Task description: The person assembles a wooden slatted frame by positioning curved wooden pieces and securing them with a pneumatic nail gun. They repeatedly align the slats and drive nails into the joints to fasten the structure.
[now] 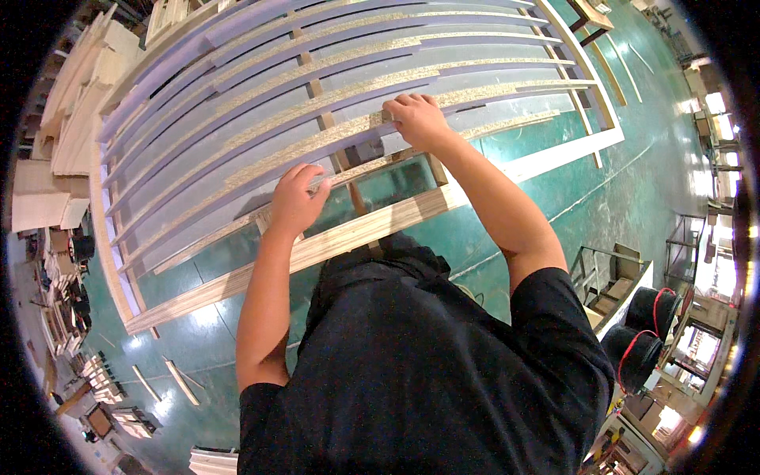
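A: Main item?
B: Slatted wooden frame (613,115), one, large, spread before the person. Front rail (380,214) of pale, streaked timber, lying just beyond the torso. Green floor (495,273) visible through the gaps nearest that rail.

A: Fittings?
B: Particleboard slats, several, in rows from side to side, grey-lavender strips between them. Short wooden crosspiece (357,198), one of several, joining the front rail to the part behind it.

A: Right hand?
B: Right hand (417,123), bare, arm extended, at a particleboard slat (491,93) near the middle of the frame. Fingers bent over the upper edge; whether they clasp it, cannot tell.

A: Left hand?
B: Left hand (298,198), bare, nearer the front rail. Thumb parted from half-curled fingers, nothing seen between them. Contact with the timber below: cannot tell.

A: Garment?
B: Black short-sleeved shirt (427,364), one, worn.

A: Surroundings?
B: Left: stacked pale boards (87,95), well behind the frame's edge; loose wooden strip (182,382) on the floor, others near it. Right: black round container (631,356), red cord across it; a second of like pattern just beside.
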The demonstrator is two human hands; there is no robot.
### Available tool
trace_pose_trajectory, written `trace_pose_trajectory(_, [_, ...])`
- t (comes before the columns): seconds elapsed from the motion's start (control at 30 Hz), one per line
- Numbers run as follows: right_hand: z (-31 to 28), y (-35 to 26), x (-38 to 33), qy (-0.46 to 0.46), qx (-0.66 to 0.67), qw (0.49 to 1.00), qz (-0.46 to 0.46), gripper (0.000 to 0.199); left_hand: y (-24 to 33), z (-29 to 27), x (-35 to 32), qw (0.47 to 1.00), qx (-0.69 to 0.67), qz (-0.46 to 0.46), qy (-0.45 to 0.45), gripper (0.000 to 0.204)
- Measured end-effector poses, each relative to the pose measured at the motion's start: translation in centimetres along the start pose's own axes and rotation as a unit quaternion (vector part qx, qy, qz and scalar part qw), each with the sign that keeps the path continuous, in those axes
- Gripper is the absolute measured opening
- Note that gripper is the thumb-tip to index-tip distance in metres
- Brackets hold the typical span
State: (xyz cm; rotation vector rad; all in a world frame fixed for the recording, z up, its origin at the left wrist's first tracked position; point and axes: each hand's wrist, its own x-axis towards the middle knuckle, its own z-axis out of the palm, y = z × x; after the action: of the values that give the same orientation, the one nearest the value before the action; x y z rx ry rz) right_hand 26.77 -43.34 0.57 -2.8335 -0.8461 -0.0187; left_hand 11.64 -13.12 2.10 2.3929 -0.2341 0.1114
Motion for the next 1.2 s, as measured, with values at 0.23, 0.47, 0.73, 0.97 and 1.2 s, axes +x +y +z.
trace_pose_trajectory(0.23, [2.3,0.3,1.0,0.045,0.054,0.994,-0.079,0.043,-4.4,-0.8,-5.1,0.994,0.044,-0.093,0.026,0.03])
trace_pose_trajectory(0.47, [1.5,2.7,-0.2,0.015,-0.001,0.999,-0.037,0.046,-2.6,1.3,-4.3,0.995,0.05,-0.053,0.073,0.02])
trace_pose_trajectory(0.73, [0.9,1.8,0.6,-0.022,0.031,0.999,-0.001,0.047,-3.3,2.0,-4.0,0.995,0.018,-0.061,0.079,0.017])
trace_pose_trajectory(0.97, [0.7,0.7,0.3,-0.006,0.03,0.999,-0.027,0.042,-8.9,-6.6,-3.0,0.945,0.237,-0.07,0.216,0.028])
trace_pose_trajectory(1.2, [1.9,1.7,0.0,0.043,0.028,0.995,-0.088,0.049,-16.5,-11.0,-3.3,0.934,0.295,-0.173,-0.106,0.027])
